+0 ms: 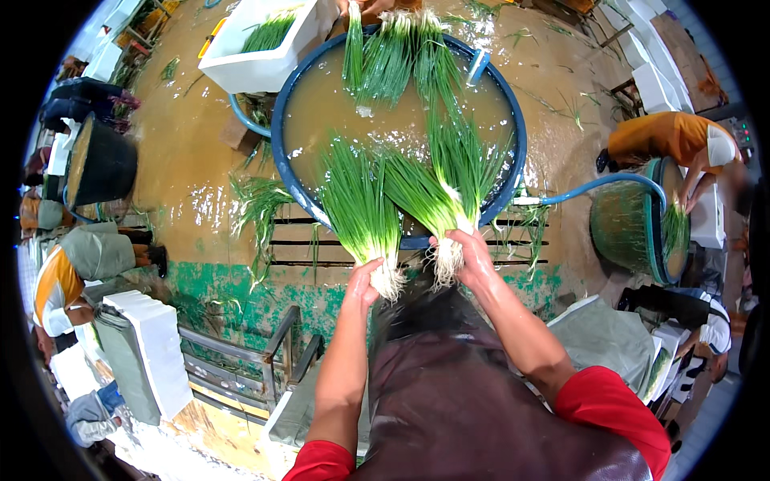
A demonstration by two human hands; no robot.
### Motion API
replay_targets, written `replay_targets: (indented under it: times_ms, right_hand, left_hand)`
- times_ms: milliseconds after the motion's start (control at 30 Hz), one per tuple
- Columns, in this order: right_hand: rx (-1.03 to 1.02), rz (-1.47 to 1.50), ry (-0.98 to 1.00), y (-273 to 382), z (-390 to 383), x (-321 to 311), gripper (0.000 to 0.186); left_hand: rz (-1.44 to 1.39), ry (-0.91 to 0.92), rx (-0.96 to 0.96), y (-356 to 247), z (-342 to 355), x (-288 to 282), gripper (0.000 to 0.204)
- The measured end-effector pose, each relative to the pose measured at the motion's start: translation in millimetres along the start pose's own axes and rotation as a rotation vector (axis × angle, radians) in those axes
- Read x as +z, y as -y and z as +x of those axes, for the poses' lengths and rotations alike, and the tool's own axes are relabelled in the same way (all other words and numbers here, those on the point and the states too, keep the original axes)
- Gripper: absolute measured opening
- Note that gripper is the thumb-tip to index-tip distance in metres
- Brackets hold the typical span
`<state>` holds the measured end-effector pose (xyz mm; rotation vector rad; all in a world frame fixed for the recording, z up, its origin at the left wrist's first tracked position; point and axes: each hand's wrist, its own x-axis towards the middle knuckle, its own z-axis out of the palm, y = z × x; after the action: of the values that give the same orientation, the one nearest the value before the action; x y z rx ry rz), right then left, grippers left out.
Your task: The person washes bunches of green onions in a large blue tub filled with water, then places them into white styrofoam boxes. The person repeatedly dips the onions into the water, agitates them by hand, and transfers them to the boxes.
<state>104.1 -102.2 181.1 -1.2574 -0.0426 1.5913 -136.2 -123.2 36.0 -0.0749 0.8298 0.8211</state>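
A bunch of spring onions (357, 204) is gripped near its white roots by my left hand (365, 282), its green leaves pointing away over the tub. My right hand (476, 260) closes round the root end of another spring onion bunch (429, 192), whose leaves slant to the far left. Just beyond the right hand, a further bunch (467, 152) lies against the near right side of the round blue-rimmed tub (521, 140). Murky brown water (337, 100) fills the tub. Several more bunches (393, 60) float at its far side, roots outward, near another person's hands (370, 6).
A white foam box (220, 60) holding greens stands beyond the tub's left. A blue hose (589, 186) runs from the tub's right toward a green tub (613, 220) where another person bends. Slats (305, 243) and loose leaves lie before me; a railing (269, 365) stands at left.
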Motion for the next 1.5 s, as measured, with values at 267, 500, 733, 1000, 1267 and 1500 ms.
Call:
replay_targets:
  times_ms: [267, 500, 733, 1000, 1267, 1500]
  right_hand:
    - [-0.439, -1.045, -0.077, -111.4, 21.0, 19.0, 0.065]
    - [-0.201, -0.803, 0.101, -102.3, 39.4, 2.8, 0.042]
    - [-0.128, -0.299, -0.044, -73.7, 31.0, -9.5, 0.016]
    - [-0.287, -0.607, 0.077, -94.1, 56.8, -32.5, 0.042]
    - [-0.734, -1.355, -0.013, -121.3, 48.6, -34.8, 0.040]
    - [-0.005, -0.447, -0.005, -92.0, 57.9, -59.1, 0.018]
  left_hand:
    - [-0.139, -0.043, -0.144, 11.8, -3.6, 30.4, 0.049]
    - [0.082, -0.015, 0.101, 18.8, -10.2, 22.5, 0.044]
    - [-0.017, -0.104, 0.175, 33.4, 4.3, 8.2, 0.044]
    - [0.013, -0.126, 0.143, 31.0, 0.5, 11.9, 0.048]
    - [-0.001, -0.023, 0.023, 31.9, 11.2, -0.4, 0.050]
    - [0.144, -0.092, 0.138, 26.2, 8.4, 2.2, 0.046]
